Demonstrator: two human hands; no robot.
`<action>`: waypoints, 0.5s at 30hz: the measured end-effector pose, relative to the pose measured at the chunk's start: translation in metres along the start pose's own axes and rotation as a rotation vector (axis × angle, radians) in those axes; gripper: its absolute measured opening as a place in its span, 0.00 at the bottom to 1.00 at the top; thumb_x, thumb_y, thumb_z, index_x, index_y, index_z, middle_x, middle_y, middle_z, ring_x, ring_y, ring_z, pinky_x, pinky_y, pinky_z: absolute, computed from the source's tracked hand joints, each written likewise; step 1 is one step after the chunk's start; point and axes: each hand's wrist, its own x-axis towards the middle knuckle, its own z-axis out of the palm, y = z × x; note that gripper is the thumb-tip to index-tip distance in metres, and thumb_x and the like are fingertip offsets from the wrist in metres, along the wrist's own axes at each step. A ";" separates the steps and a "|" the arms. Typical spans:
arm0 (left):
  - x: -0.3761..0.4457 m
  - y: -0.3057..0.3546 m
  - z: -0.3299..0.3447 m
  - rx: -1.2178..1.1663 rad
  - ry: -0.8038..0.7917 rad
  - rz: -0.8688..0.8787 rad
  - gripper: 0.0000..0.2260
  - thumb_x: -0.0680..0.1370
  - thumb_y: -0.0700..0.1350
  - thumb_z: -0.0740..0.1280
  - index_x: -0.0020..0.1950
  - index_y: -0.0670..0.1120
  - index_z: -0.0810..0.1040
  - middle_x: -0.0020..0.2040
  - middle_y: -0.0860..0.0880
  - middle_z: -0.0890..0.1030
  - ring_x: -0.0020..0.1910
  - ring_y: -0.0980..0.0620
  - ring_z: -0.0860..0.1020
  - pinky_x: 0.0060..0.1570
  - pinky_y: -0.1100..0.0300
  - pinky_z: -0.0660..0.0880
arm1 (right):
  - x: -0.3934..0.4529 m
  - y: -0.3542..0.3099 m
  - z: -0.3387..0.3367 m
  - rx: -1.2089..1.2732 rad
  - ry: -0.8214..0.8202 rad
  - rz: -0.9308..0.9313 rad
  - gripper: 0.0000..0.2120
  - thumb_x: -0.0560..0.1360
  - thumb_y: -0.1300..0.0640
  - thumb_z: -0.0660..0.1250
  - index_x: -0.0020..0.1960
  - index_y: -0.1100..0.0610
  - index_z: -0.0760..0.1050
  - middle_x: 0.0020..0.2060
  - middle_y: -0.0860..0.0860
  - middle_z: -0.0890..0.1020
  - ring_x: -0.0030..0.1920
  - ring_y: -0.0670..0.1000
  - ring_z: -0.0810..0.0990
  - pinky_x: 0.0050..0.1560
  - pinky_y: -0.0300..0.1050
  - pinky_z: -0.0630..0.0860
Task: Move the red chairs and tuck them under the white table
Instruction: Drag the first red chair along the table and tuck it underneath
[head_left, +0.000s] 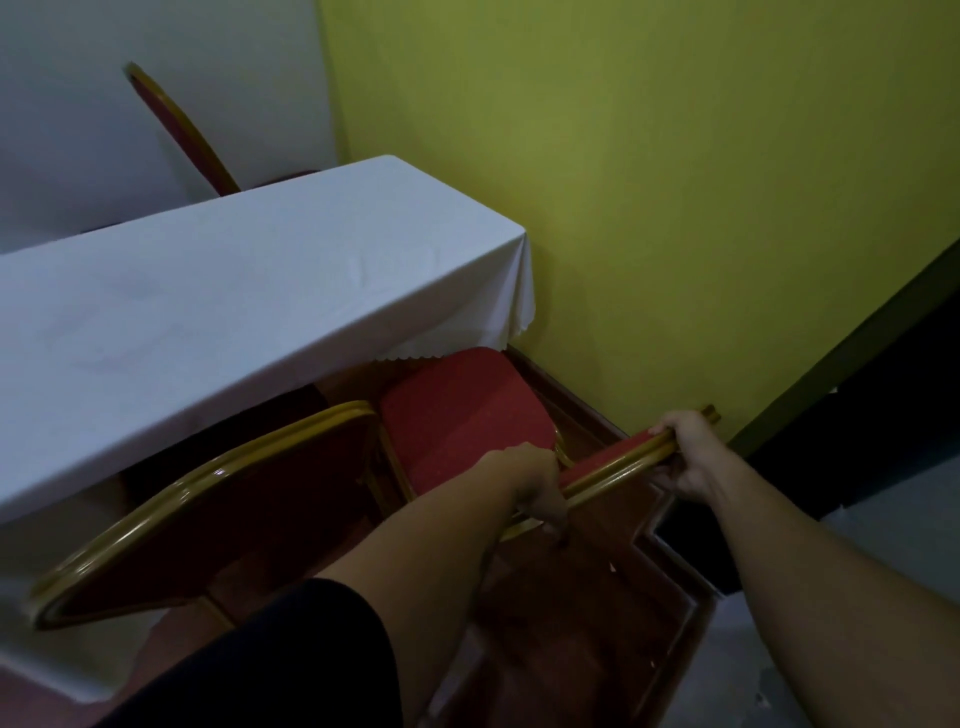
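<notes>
Seen from above, both hands grip the gold top rail of a red chair (467, 415). The left hand (535, 486) is closed around the rail's near end, the right hand (685, 452) around its far end. The chair's seat lies partly beneath the right end of the white table (208, 312), near the green wall (675, 208). A second chair (208, 519) stands just left, apparently tucked under the table's near edge. A third chair (176, 124) sits behind the far edge.
</notes>
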 end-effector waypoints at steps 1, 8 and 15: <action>0.001 -0.001 -0.001 0.001 0.006 0.000 0.21 0.74 0.49 0.75 0.62 0.40 0.79 0.38 0.47 0.75 0.42 0.43 0.80 0.51 0.49 0.83 | 0.002 -0.003 0.002 -0.013 0.002 0.005 0.08 0.77 0.62 0.59 0.38 0.59 0.68 0.36 0.57 0.73 0.35 0.56 0.74 0.20 0.47 0.79; 0.019 -0.021 -0.007 -0.088 0.078 -0.028 0.22 0.73 0.52 0.75 0.63 0.43 0.79 0.48 0.46 0.77 0.46 0.45 0.78 0.45 0.52 0.77 | 0.025 -0.027 0.027 -0.062 -0.041 0.008 0.10 0.78 0.62 0.58 0.37 0.60 0.67 0.36 0.57 0.72 0.35 0.56 0.73 0.19 0.51 0.78; 0.041 -0.052 -0.015 -0.252 0.137 -0.073 0.21 0.74 0.52 0.75 0.65 0.46 0.78 0.53 0.46 0.78 0.46 0.48 0.78 0.43 0.53 0.77 | 0.054 -0.053 0.060 -0.106 -0.057 0.000 0.06 0.75 0.61 0.59 0.39 0.60 0.67 0.39 0.58 0.74 0.39 0.58 0.76 0.28 0.60 0.80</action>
